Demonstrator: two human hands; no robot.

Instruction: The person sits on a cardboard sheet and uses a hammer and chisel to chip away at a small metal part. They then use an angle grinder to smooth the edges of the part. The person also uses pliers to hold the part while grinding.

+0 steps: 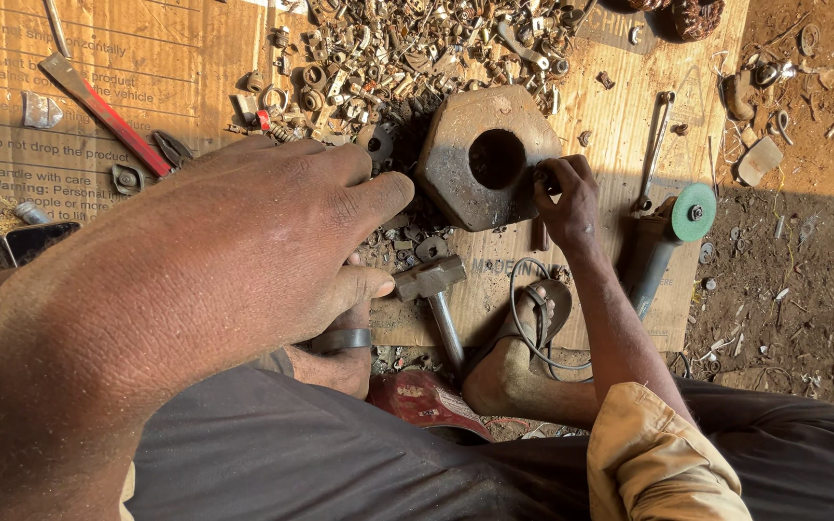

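Where rusty, hexagonal block (pixel 483 159), pitted

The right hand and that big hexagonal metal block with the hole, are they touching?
Touching. The head view shows the right hand with its fingertips pressed against the edge of the hexagonal metal block, with no gap visible.

Bare hands, left hand (pixel 214 260) huge near lens, right hand (pixel 567 198) small; rolled mustard-yellow sleeve (pixel 653 453) on right arm, dark grey trousers (pixel 320 453), grey flip-flop sandal (pixel 533 309) on bare foot
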